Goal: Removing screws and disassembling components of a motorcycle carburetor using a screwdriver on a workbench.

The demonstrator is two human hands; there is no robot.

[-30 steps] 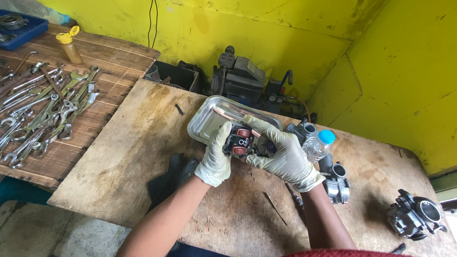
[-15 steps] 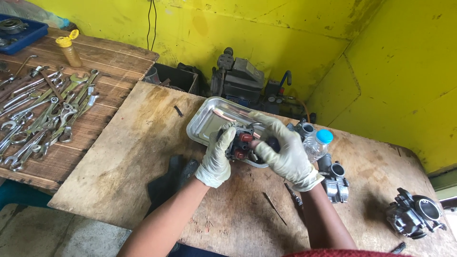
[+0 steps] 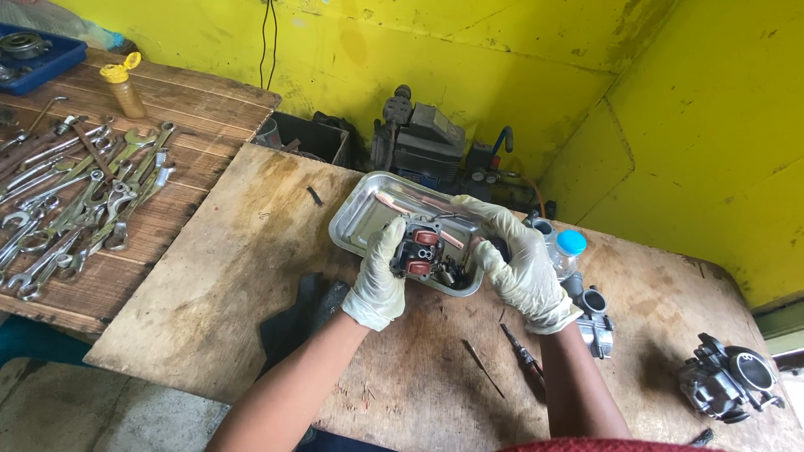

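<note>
Yellow painted walls close in a worn wooden tabletop (image 3: 251,251) with a shallow steel tray (image 3: 356,222) near its far edge. Over the near corner of that tray both gloved hands hold a small carburettor body (image 3: 419,251), open side up, with two reddish-brown floats showing. The left hand (image 3: 377,280) grips it from the left, fingers curled and pressed against its side. The right hand (image 3: 515,264) cups it from the right, fingers arched over its top edge; whether their tips pinch a small part cannot be told from here.

As I judge it, the step in hand is work on the float side of the body while it is held steady above the tray. A next move would call for a firm left grip and a fine touch from the right fingertips, so that loose bits drop into the tray.

Near the right wrist lie a thin screwdriver (image 3: 521,350) and a blue-capped bottle (image 3: 568,251). A second carburettor (image 3: 729,385) sits well apart at the right, and spanners (image 3: 75,209) cover the boards on the left
</note>
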